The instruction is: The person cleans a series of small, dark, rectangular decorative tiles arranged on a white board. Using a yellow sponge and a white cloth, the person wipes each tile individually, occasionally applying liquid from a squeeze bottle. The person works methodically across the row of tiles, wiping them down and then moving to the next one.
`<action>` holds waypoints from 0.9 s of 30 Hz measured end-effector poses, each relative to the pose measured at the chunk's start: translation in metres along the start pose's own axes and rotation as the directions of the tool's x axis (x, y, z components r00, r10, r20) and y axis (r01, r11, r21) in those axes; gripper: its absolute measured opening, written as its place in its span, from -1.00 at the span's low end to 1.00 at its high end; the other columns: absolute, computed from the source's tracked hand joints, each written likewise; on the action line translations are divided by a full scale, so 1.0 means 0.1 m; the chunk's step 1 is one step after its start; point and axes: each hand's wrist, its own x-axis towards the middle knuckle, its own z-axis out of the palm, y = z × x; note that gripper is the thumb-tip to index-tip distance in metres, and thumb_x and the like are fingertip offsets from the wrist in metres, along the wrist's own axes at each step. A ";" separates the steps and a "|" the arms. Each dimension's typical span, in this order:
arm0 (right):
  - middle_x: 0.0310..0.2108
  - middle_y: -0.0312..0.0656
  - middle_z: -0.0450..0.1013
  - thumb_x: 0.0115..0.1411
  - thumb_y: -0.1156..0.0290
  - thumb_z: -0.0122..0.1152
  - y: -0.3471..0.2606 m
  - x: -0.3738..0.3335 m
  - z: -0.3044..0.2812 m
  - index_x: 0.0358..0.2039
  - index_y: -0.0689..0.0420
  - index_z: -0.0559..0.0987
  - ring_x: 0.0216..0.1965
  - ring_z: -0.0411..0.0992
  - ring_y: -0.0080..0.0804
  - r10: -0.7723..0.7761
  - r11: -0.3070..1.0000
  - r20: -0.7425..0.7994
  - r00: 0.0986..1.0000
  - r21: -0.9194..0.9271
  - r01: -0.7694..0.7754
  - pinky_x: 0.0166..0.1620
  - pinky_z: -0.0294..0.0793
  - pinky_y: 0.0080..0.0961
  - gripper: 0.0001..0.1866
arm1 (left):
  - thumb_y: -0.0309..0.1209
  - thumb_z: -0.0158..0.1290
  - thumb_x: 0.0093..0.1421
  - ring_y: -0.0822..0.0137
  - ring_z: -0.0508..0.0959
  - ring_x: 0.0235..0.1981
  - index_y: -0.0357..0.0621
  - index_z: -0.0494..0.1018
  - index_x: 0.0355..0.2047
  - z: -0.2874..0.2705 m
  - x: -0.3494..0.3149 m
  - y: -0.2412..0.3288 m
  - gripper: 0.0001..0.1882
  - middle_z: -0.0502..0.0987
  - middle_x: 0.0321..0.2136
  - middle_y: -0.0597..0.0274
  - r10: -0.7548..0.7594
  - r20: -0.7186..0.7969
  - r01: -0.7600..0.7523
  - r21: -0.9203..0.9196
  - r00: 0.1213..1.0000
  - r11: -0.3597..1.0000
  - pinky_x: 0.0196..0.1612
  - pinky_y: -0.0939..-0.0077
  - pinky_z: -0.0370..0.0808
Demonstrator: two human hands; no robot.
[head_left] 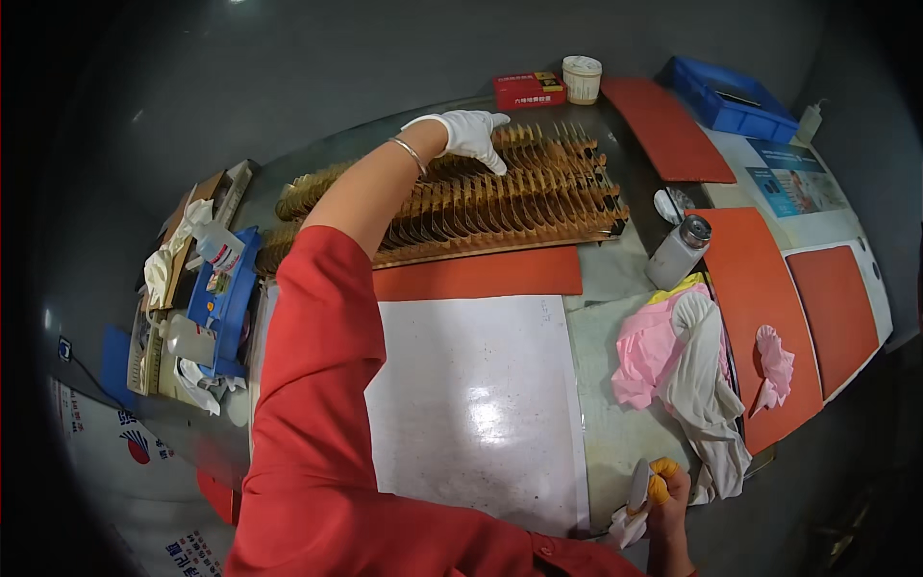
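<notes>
My left hand (463,135), in a white glove, reaches to the far rows of a rack of thin curved brass-coloured plates (500,197). Its thumb and forefinger are spread apart over the plate tops, with nothing visible between them; whether it touches the plates I cannot tell. Low on the right, my right hand (673,495) wears yellow finger covers and is closed on a pale oval piece (639,484). A white cloth (629,527) hangs below the piece, by the same fingers. The rack stands on an orange-red mat (481,273).
A white sheet (481,404) covers the table before me. Right: a pump bottle (681,252), pink cloth (642,346), grey-white cloth (707,404), orange-red mats (760,288). Left: a blue tray (231,327) with bottles. Behind: a red box (529,91), a jar (582,82), a blue bin (731,101).
</notes>
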 end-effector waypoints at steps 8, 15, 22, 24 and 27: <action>-0.63 -0.30 0.37 0.05 0.38 0.17 0.02 -0.02 -0.02 -0.37 0.27 0.43 -0.72 0.34 -0.59 0.055 0.998 -0.033 0.998 -0.020 -0.056 -0.67 0.41 -0.66 -0.78 | 0.01 0.29 -0.21 0.03 0.25 0.13 -0.23 -0.02 0.22 0.06 0.20 0.09 0.09 0.18 0.14 -0.11 0.043 -0.068 -0.043 -0.001 0.997 0.999 0.15 0.32 0.22; -0.68 -0.29 0.38 0.10 0.24 0.19 0.04 0.01 -0.02 -0.46 0.23 0.41 -0.75 0.34 -0.58 0.030 0.998 -0.003 1.000 -0.063 -0.030 -0.71 0.31 -0.70 -0.71 | -0.01 0.32 -0.24 0.02 0.23 0.14 -0.22 -0.02 0.21 0.28 0.45 0.08 0.11 0.16 0.15 -0.08 0.187 -0.211 -0.212 -0.102 0.959 0.972 0.15 0.37 0.25; -0.62 -0.34 0.35 0.04 0.36 0.21 0.03 -0.02 -0.04 -0.36 0.24 0.45 -0.72 0.34 -0.61 0.080 0.997 -0.006 0.997 -0.010 -0.080 -0.67 0.42 -0.67 -0.77 | 0.11 0.28 -0.25 0.07 0.21 0.16 -0.19 0.06 0.19 0.24 0.38 0.26 0.09 0.14 0.16 -0.04 0.095 -0.193 -0.127 -0.158 0.977 0.979 0.18 0.35 0.19; -0.62 -0.34 0.35 0.04 0.35 0.21 0.03 -0.03 -0.04 -0.36 0.24 0.45 -0.72 0.33 -0.62 0.064 0.998 -0.003 0.998 -0.026 -0.064 -0.67 0.42 -0.66 -0.77 | 0.12 0.27 -0.24 0.07 0.21 0.16 -0.20 0.11 0.17 0.28 0.42 0.23 0.06 0.16 0.15 -0.05 0.105 -0.227 -0.142 -0.155 0.968 0.978 0.17 0.36 0.20; -0.62 -0.35 0.34 0.05 0.34 0.22 0.03 -0.03 -0.04 -0.36 0.24 0.45 -0.71 0.33 -0.62 0.072 0.997 -0.012 0.997 -0.038 -0.073 -0.67 0.41 -0.66 -0.76 | 0.11 0.26 -0.23 0.08 0.24 0.14 -0.22 0.17 0.13 0.30 0.44 0.24 0.00 0.24 0.09 -0.03 0.104 -0.262 -0.146 -0.148 0.960 0.978 0.16 0.37 0.22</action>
